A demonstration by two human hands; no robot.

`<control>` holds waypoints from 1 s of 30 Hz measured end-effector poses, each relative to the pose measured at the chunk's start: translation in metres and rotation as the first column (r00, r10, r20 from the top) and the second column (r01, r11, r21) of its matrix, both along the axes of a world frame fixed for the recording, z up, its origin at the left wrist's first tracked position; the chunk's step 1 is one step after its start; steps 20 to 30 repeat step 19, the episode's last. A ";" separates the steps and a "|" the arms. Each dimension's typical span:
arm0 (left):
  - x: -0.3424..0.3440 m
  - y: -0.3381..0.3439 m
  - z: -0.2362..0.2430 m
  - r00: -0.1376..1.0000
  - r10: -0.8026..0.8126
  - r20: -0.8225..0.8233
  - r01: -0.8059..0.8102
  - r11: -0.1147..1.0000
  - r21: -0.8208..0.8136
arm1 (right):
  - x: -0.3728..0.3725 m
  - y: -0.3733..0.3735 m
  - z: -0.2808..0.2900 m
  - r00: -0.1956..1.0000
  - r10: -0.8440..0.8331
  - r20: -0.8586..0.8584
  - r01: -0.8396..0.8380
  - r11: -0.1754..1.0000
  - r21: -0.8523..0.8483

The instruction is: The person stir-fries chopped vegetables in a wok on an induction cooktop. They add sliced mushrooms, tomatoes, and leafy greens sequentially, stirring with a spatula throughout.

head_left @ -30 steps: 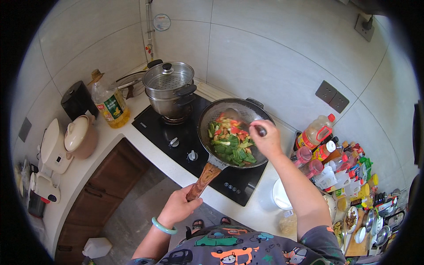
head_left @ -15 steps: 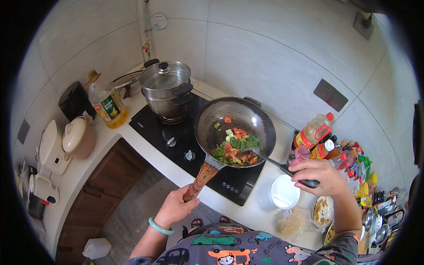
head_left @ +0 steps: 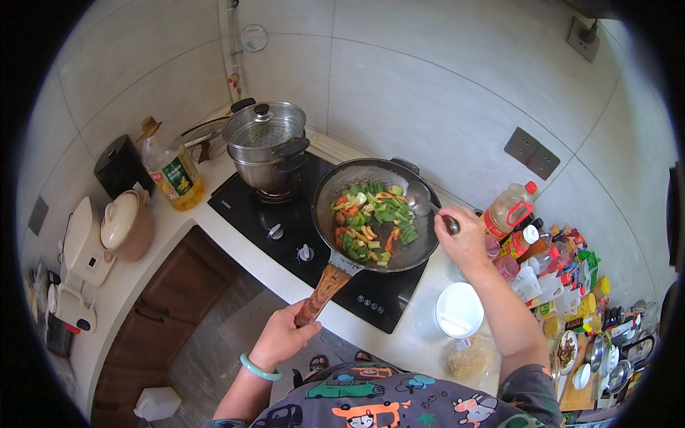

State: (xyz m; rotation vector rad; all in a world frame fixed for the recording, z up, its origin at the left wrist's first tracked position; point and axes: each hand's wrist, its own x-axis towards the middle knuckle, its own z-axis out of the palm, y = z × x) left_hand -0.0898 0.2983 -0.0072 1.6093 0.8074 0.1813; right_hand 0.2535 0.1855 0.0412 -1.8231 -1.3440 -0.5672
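Note:
My left hand [head_left: 287,331] is closed round the wooden handle [head_left: 325,293] of a dark wok [head_left: 342,178] on the right side of the black hob [head_left: 246,203]. In the wok lie chopped green vegetables and tomato pieces [head_left: 372,214], spread over the bottom. My right hand [head_left: 464,235] grips a metal ladle [head_left: 421,197] by its dark handle, at the wok's right rim. The ladle's bowl rests against the inner right wall, to the right of the food.
A lidded steel steamer pot [head_left: 264,146] stands on the left burner. An oil bottle [head_left: 173,171] is farther left. At right are a white tub [head_left: 459,311], a bag of pale food [head_left: 469,359] and crowded bottles, among them a red-capped one [head_left: 509,207].
My right hand has moved up and left with the ladle, from the wok's lower right to its upper right wall. The food is now more spread out. My left hand stays put.

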 end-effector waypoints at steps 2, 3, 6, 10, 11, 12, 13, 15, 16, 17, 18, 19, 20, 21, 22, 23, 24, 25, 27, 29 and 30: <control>0.001 -0.001 -0.001 1.000 0.000 0.022 0.000 1.000 -0.012 | -0.007 0.022 -0.013 0.999 -0.025 -0.047 0.029 0.997 0.067; 0.002 0.000 0.000 1.000 -0.006 0.011 0.006 1.000 -0.009 | -0.011 0.030 -0.020 0.995 -0.002 -0.104 0.011 0.996 0.088; 0.004 0.000 0.001 1.000 -0.004 -0.007 0.004 1.000 -0.003 | -0.027 0.039 -0.024 0.966 0.187 -0.178 -0.177 0.982 0.073; -0.003 0.000 -0.002 1.000 0.030 0.002 -0.030 0.999 -0.015 | -0.035 0.023 -0.003 0.951 0.291 -0.107 -0.290 0.957 0.021; -0.001 0.000 -0.002 1.000 0.024 0.004 -0.024 1.000 -0.019 | -0.030 0.017 -0.001 0.957 0.269 -0.107 -0.268 0.963 0.022; 0.000 0.000 -0.004 1.000 0.020 0.008 -0.020 0.999 -0.026 | -0.017 0.019 -0.005 0.965 0.262 -0.030 -0.261 0.965 0.039; 0.000 0.000 -0.004 1.000 0.016 0.011 -0.015 0.999 -0.028 | -0.010 0.023 -0.007 0.975 0.222 -0.022 -0.222 0.974 0.038; 0.001 0.001 -0.005 1.000 0.009 0.020 -0.008 1.000 -0.025 | 0.000 0.031 -0.013 0.985 0.164 -0.048 -0.162 0.986 0.031; 0.001 0.001 -0.007 1.000 0.005 0.026 -0.005 1.000 -0.021 | 0.002 0.037 -0.017 0.986 0.143 -0.082 -0.141 0.990 0.022; 0.001 0.001 -0.007 0.999 0.001 0.032 -0.001 1.000 -0.016 | 0.002 0.042 -0.021 0.986 0.121 -0.116 -0.121 0.993 0.013; 0.001 0.001 -0.006 1.000 0.000 0.022 0.001 1.000 -0.014 | 0.000 0.049 -0.025 0.975 0.159 -0.157 -0.158 0.987 0.016; 0.000 0.001 -0.003 1.000 -0.002 0.011 0.002 1.000 -0.011 | -0.004 0.056 -0.030 0.961 0.195 -0.197 -0.195 0.981 0.021; 0.000 0.001 -0.003 1.000 -0.002 0.011 0.002 1.000 -0.011 | -0.004 0.056 -0.030 0.961 0.195 -0.197 -0.195 0.981 0.021; 0.000 0.001 -0.003 1.000 -0.002 0.011 0.002 1.000 -0.011 | -0.004 0.056 -0.030 0.961 0.195 -0.197 -0.195 0.981 0.021; 0.000 0.001 -0.003 1.000 -0.002 0.011 0.002 1.000 -0.011 | -0.004 0.056 -0.030 0.961 0.195 -0.197 -0.195 0.981 0.021; 0.000 0.001 -0.003 1.000 -0.002 0.011 0.002 1.000 -0.011 | -0.004 0.056 -0.030 0.961 0.195 -0.197 -0.195 0.981 0.021; 0.000 0.001 -0.003 1.000 -0.002 0.011 0.002 1.000 -0.011 | -0.004 0.056 -0.030 0.961 0.195 -0.197 -0.195 0.981 0.021; 0.000 0.001 -0.003 1.000 -0.002 0.011 0.002 1.000 -0.011 | -0.004 0.056 -0.030 0.961 0.195 -0.197 -0.195 0.981 0.021; 0.000 0.001 -0.003 1.000 -0.002 0.011 0.002 1.000 -0.011 | -0.004 0.056 -0.030 0.961 0.195 -0.197 -0.195 0.981 0.021; 0.000 0.001 -0.003 1.000 -0.002 0.011 0.002 1.000 -0.011 | -0.004 0.056 -0.030 0.961 0.195 -0.197 -0.195 0.981 0.021; 0.000 0.001 -0.003 1.000 -0.002 0.011 0.002 1.000 -0.011 | -0.004 0.056 -0.030 0.961 0.195 -0.197 -0.195 0.981 0.021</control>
